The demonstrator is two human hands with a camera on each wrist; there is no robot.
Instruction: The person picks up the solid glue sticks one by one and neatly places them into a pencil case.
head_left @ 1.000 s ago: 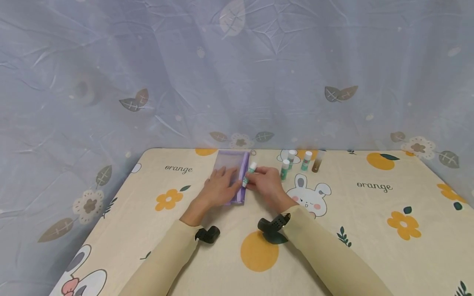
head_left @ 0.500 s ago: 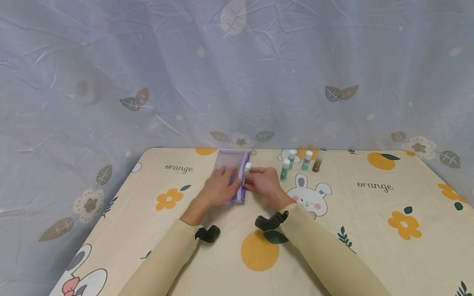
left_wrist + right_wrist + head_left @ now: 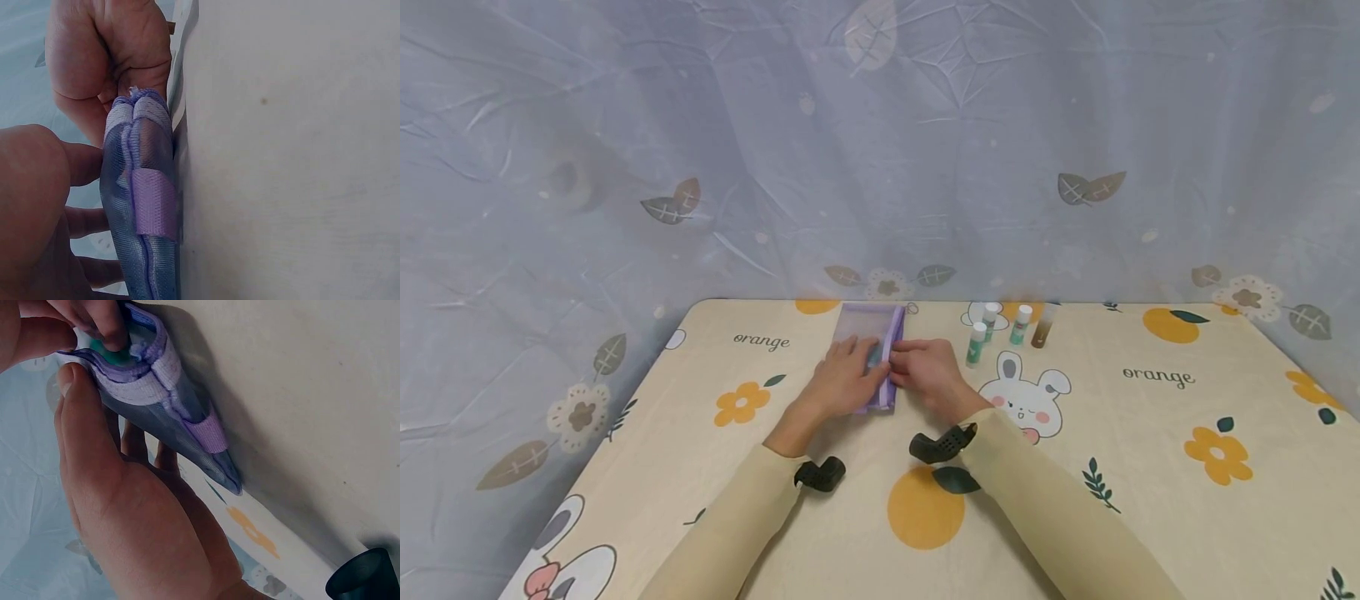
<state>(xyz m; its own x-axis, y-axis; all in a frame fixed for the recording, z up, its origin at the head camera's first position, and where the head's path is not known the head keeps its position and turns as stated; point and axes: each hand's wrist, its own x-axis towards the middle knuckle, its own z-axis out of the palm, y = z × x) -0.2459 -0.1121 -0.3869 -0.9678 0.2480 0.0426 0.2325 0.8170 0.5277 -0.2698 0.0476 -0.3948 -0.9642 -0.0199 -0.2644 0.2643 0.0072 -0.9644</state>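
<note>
A purple mesh pouch (image 3: 867, 318) lies at the table's far side, its zip-edged mouth toward the right. My left hand (image 3: 841, 382) rests on it, fingers spread over the mesh and thumb beside the mouth. From the right, my right hand (image 3: 931, 371) reaches into the mouth, pinching a glue stick. In the right wrist view the green of that glue stick (image 3: 111, 354) shows between the fingertips inside the rim; the fingers and pouch cover the rest. A pale purple fabric tab (image 3: 208, 432) sits on the pouch's edge.
Several upright tubes stand right of my right hand: green glue sticks with white caps, the nearest glue stick (image 3: 976, 346) in front, and a brown tube (image 3: 1041, 331) with a clear top. A patterned cloth (image 3: 1112, 450) covers the table; a grey-blue curtain (image 3: 985, 150) hangs behind.
The right hand has moved the glue stick left into the pouch's mouth; its white cap, seen outside earlier, is now out of sight in the head view. The left hand has stayed put.
</note>
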